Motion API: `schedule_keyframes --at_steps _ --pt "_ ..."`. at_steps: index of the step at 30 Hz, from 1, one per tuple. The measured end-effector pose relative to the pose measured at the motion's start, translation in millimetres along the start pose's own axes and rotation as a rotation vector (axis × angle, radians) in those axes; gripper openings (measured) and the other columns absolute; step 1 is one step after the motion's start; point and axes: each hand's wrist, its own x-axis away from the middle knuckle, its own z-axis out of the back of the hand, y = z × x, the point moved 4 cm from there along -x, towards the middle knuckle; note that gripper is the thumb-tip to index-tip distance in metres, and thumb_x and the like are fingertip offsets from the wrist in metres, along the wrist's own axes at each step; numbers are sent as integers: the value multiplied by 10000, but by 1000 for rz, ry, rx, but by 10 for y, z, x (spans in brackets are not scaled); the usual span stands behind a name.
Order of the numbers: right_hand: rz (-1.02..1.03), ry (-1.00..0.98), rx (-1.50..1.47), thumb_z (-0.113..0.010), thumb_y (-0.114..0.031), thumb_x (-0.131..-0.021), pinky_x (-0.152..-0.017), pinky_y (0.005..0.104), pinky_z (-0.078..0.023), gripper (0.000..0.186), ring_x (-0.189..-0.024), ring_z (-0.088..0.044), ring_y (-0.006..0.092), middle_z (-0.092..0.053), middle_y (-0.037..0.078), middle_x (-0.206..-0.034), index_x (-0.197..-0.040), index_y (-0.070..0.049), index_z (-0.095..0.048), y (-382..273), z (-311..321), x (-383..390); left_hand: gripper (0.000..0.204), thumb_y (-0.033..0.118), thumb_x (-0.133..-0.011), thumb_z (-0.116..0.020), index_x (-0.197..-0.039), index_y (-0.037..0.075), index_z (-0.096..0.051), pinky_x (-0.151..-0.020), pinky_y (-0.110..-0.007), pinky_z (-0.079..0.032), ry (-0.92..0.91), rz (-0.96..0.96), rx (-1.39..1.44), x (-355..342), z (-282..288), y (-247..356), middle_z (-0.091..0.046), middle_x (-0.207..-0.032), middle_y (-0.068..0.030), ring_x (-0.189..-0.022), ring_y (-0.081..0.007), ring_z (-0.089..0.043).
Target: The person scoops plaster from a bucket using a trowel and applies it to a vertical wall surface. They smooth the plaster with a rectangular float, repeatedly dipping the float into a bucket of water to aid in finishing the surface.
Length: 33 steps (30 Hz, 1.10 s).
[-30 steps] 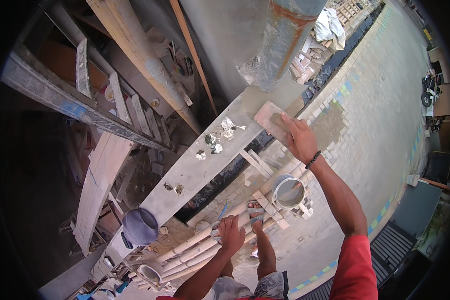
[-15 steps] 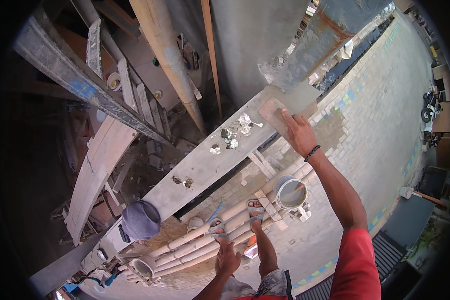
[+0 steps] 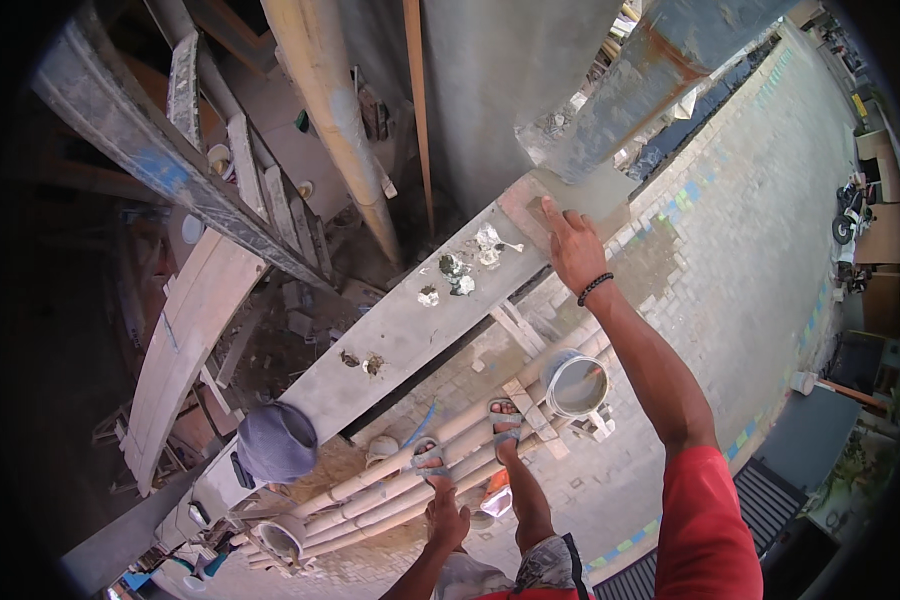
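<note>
My right hand (image 3: 575, 250) grips a flat, worn plastering float (image 3: 522, 208) and presses it on the top of the grey concrete ledge (image 3: 410, 310), close to the foot of the columns. The float's handle is hidden under the fingers. Dabs of white and dark wet filler (image 3: 458, 275) lie on the ledge to the left of the float. Down by my knee hangs my left hand (image 3: 449, 517), its fingers loosely apart with nothing seen in them.
My sandalled feet stand on bamboo poles (image 3: 450, 455) beside the ledge. A bucket of grey mix (image 3: 577, 385) sits by my right foot. A dark cap (image 3: 276, 442) rests on the ledge's lower left. Pipe (image 3: 630, 95) and bamboo post (image 3: 330, 120) rise at the far side.
My right hand has slid the float a little to the left along the ledge. My left hand stays low by the knee.
</note>
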Motion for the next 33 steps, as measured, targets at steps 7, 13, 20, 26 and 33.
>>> schedule_keyframes --at_steps 7,13,20,26,33 --pt "24 -56 22 -579 -49 -805 -815 423 -451 615 -869 -542 329 -566 144 -928 -1400 -91 -429 52 30 271 489 222 -799 -619 -1241 28 -536 -945 -505 -428 -32 127 82 153 98 -143 -595 -1161 -237 -1078 -405 -571" --pt "15 -54 -60 -566 -34 -803 -810 426 -449 609 -852 -528 334 -565 149 -927 -1395 -92 -433 -33 -6 158 503 232 -802 -635 -1249 27 -529 -951 -490 -427 -93 189 81 185 -42 -342 -603 -1165 -224 -1096 -367 -576" --pt "-71 16 -54 -573 -21 -791 -811 441 -452 641 -848 -525 349 -563 159 -930 -1406 -130 -430 129 28 50 498 236 -816 -634 -1251 20 -527 -955 -473 -427 -111 142 93 179 -70 -319 -617 -1149 -210 -1091 -360 -583" --pt "-64 -53 -14 -576 -23 -797 -793 443 -459 616 -864 -532 362 -567 166 -933 -1391 -115 -444 140 64 213 490 244 -822 -631 -1252 33 -528 -951 -458 -434 -95 189 149 275 15 -366 -623 -1128 -198 -1086 -349 -585" --pt "-32 -73 -83 -598 -24 -787 -780 430 -458 617 -853 -529 334 -563 138 -928 -1383 -105 -459 47 81 318 485 250 -828 -618 -1251 32 -525 -943 -444 -439 -81 149 272 181 -155 -334 -628 -1110 -186 -1065 -342 -592"
